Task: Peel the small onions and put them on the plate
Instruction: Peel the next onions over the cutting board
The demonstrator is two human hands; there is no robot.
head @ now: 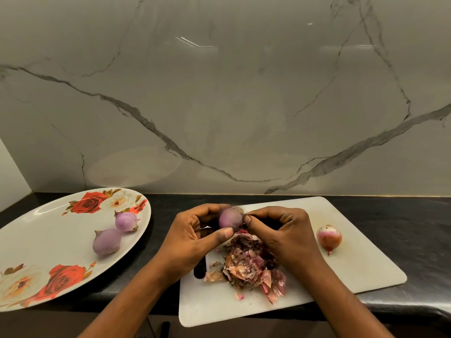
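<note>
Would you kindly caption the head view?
Left hand and right hand peel an onion over the board; two peeled onions sit on the plate.

- The plate (48,240) takes up the left of the black countertop (168,211). A nearer peeled onion (106,241) and a farther peeled onion (126,221) sit touching in its right half; its middle and left are bare.
- A strip of bare countertop runs between the plate's right rim and the cutting board (361,264).
- The left hand (192,237) and right hand (283,230) meet around a small onion (229,219) above the board's far left.
- A heap of onion skins (251,267) covers the board below them, between the forearms.
- An unpeeled onion (329,236) lies just right of the right hand; the board beyond it is bare.
- The marble wall (244,106) closes the back.
</note>
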